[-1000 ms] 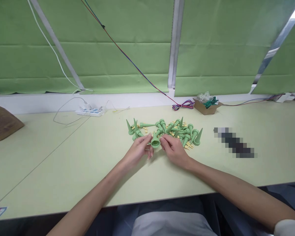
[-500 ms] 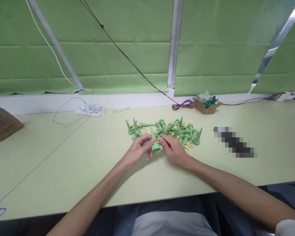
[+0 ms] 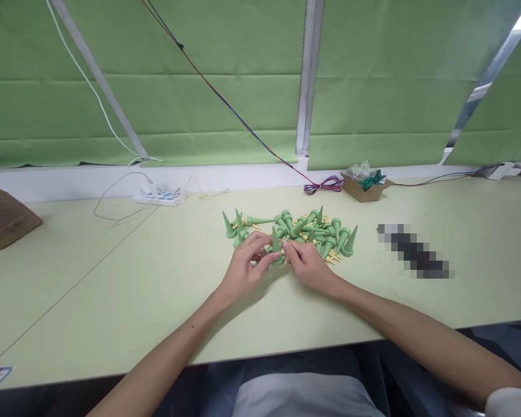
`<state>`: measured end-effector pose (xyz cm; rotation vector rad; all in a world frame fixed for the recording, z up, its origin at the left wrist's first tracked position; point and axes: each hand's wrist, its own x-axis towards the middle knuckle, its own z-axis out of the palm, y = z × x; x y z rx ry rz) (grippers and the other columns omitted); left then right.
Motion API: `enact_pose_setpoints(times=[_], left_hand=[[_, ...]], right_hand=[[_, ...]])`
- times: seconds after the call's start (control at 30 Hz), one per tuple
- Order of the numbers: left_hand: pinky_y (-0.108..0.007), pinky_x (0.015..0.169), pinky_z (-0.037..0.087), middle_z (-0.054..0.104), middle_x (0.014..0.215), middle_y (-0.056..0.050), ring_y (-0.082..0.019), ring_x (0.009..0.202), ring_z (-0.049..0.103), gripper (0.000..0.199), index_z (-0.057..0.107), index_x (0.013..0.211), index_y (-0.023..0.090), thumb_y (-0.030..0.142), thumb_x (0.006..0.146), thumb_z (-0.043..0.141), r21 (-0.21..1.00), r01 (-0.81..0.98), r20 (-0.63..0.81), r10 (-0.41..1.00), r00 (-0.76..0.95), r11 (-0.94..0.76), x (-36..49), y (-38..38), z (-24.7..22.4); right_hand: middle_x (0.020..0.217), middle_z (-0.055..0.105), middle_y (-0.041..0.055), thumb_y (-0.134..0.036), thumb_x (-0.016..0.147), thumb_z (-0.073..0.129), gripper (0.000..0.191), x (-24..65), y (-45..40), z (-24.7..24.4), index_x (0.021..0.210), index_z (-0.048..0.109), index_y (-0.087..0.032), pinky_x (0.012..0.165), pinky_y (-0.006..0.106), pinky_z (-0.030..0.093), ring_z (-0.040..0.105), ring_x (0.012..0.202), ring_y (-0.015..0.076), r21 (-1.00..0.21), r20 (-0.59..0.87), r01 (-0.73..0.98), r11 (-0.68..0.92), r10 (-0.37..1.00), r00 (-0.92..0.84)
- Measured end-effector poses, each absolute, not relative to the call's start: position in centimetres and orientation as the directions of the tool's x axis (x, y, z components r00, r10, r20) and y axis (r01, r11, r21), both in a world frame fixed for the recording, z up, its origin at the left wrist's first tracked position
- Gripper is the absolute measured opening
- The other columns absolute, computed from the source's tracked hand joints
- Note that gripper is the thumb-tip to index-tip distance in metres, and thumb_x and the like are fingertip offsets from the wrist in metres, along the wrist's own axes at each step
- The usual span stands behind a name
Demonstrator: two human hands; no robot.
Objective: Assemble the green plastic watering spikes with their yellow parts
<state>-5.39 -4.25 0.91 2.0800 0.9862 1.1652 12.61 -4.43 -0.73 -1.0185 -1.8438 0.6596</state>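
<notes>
My left hand [image 3: 246, 265] is closed on a green plastic cone-shaped spike [image 3: 276, 242], thumb and fingers around its wide collar. The spike is roughly upright, point up, just above the near side of the pile. Right beside it, my right hand [image 3: 309, 263] is pinched, thumb against finger, its tips close to the spike. Whatever small piece sits in that pinch is too hidden to make out. Behind both hands lies a pile of similar green spikes [image 3: 330, 230], with small yellow pronged pieces [image 3: 335, 256] scattered among them.
Farther back stand a small cardboard box [image 3: 363, 191] with plastic wrap and a coiled red-blue cable [image 3: 323, 185]. A white power strip [image 3: 160, 198] lies at the back left, near a brown paper bag [image 3: 8, 220]. A blurred dark object [image 3: 414, 252] lies to the right.
The held spike has turned more upright, its open base no longer facing me. My left fingers have shifted around the collar. My right hand stays pinched in nearly the same place.
</notes>
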Motion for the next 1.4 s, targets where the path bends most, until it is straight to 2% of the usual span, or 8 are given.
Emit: enact_pose_setpoints(times=[0.2,0.37,0.47,0.67,0.77,0.87,1.1,1.4], left_hand=[[-0.022,0.054,0.044,0.058,0.104,-0.007,-0.007,0.06,0.05,0.019,0.065,0.109,0.023,0.025,0.092,0.057,0.453,0.415,0.684,0.606,0.407,-0.789,-5.8,-3.9,0.1],[-0.022,0.055,0.045,0.057,0.103,-0.006,-0.006,0.06,0.05,0.02,0.064,0.111,0.023,0.021,0.093,0.057,0.393,0.432,0.717,0.564,0.409,-0.812,-5.6,-3.9,0.1],[-0.022,0.057,0.046,0.056,0.103,-0.005,-0.006,0.058,0.048,0.016,0.063,0.108,0.022,0.023,0.093,0.056,0.466,0.45,0.686,0.633,0.36,-0.762,-5.3,-4.1,0.4],[-0.022,0.055,0.044,0.057,0.107,-0.004,-0.007,0.061,0.053,0.025,0.054,0.111,0.023,0.035,0.09,0.059,0.727,0.413,0.501,0.835,0.227,-0.548,-5.0,-4.2,1.0],[-0.021,0.051,0.04,0.059,0.092,-0.002,-0.007,0.057,0.052,0.025,0.054,0.093,0.019,0.044,0.09,0.057,0.834,0.361,0.366,0.908,0.205,-0.418,-5.0,-4.1,1.5],[-0.022,0.048,0.037,0.054,0.069,0.001,-0.008,0.049,0.047,0.039,0.051,0.075,0.017,0.052,0.093,0.049,0.91,0.311,0.193,0.944,0.268,-0.274,-5.0,-3.9,1.7],[-0.024,0.047,0.04,0.048,0.054,0.002,-0.011,0.047,0.049,0.049,0.054,0.071,0.016,0.062,0.088,0.051,0.976,0.194,0.01,0.911,0.412,-0.099,-5.4,-3.4,1.4],[-0.024,0.049,0.04,0.052,0.059,0.001,-0.009,0.048,0.05,0.046,0.054,0.071,0.016,0.059,0.087,0.056,0.975,0.2,-0.012,0.885,0.465,-0.092,-5.5,-3.6,1.3]], right_hand=[[0.055,0.039,-0.0038,-0.045,0.101,0.034,0.046,12.5,-4.4,-0.6,0.062,0.036,-0.021,0.055,0.027,0.03,0.038,0.052,0.0115,-0.794,0.451,0.333,0.508,0.86,-0.237],[0.056,0.04,-0.0037,-0.045,0.101,0.035,0.046,12.4,-4.3,-1.0,0.062,0.039,-0.02,0.054,0.027,0.029,0.038,0.052,0.0115,-0.81,0.452,0.313,0.496,0.868,-0.205],[0.057,0.042,-0.0034,-0.045,0.101,0.037,0.044,12.4,-4.2,-1.2,0.064,0.041,-0.02,0.055,0.026,0.03,0.039,0.054,0.0118,-0.816,0.455,0.311,0.487,0.874,-0.172],[0.059,0.039,-0.0039,-0.043,0.1,0.04,0.041,12.4,-4.2,-1.1,0.067,0.039,-0.021,0.056,0.026,0.03,0.037,0.055,0.0117,-0.808,0.482,0.32,0.495,0.867,-0.125],[0.06,0.038,-0.0042,-0.042,0.1,0.041,0.039,12.5,-4.2,-1.0,0.068,0.038,-0.021,0.055,0.026,0.029,0.035,0.055,0.0118,-0.8,0.491,0.337,0.497,0.864,-0.109],[0.06,0.037,-0.0045,-0.039,0.1,0.041,0.037,12.5,-4.2,-1.1,0.068,0.039,-0.021,0.055,0.026,0.028,0.034,0.055,0.0113,-0.774,0.519,0.357,0.523,0.847,-0.113],[0.059,0.04,-0.0047,-0.034,0.101,0.041,0.035,12.5,-4.2,-1.2,0.069,0.043,-0.02,0.055,0.025,0.028,0.036,0.054,0.0108,-0.733,0.548,0.35,0.584,0.811,-0.205],[0.059,0.039,-0.0051,-0.033,0.101,0.04,0.035,12.8,-4.0,-1.4,0.068,0.038,-0.021,0.054,0.025,0.027,0.034,0.053,0.0107,-0.727,0.55,0.357,0.586,0.809,-0.208]])
